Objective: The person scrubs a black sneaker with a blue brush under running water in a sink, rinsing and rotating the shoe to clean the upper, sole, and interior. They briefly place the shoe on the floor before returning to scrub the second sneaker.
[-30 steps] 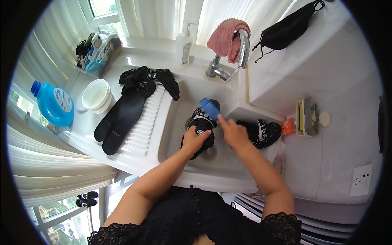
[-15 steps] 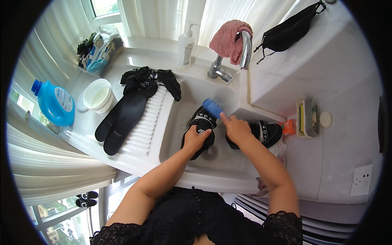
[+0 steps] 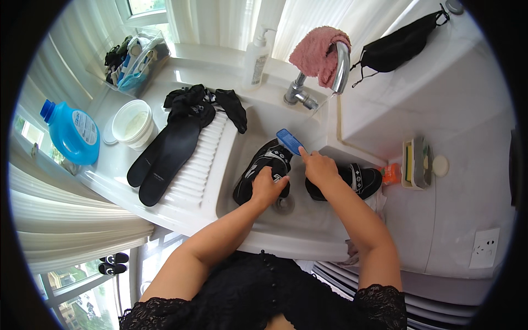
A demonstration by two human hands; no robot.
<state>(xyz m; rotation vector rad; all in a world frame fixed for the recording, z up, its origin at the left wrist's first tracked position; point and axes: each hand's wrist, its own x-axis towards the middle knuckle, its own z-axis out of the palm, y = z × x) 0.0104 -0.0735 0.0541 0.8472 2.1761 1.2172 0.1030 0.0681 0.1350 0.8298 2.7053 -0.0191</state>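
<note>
A black shoe with a white pattern (image 3: 250, 179) is held over the basin of the white sink (image 3: 225, 190) by my left hand (image 3: 268, 188), whose fingers lie around its opening. My right hand (image 3: 320, 168) grips a blue scrubbing brush (image 3: 288, 141), with its head at the end of that shoe. Which part of the brush touches the shoe is hard to see. The second black shoe (image 3: 367, 182) rests at the right side of the basin, partly behind my right hand and wrist. Thin water runs from the faucet (image 3: 341, 69) close to the brush.
Left of the basin, black insoles (image 3: 173, 159) and black cloth (image 3: 190, 104) lie on the ribbed washboard. Beyond are a white tub (image 3: 133, 124), a blue detergent bottle (image 3: 74, 132) and a pump bottle (image 3: 256, 60). A pink cloth (image 3: 317, 52) hangs over the faucet. A sponge holder (image 3: 416, 163) stands right.
The brush, blurred earlier, now shows sharply with its blue back turned up. My left hand and the held shoe have shifted slightly, showing more of the shoe's left side.
</note>
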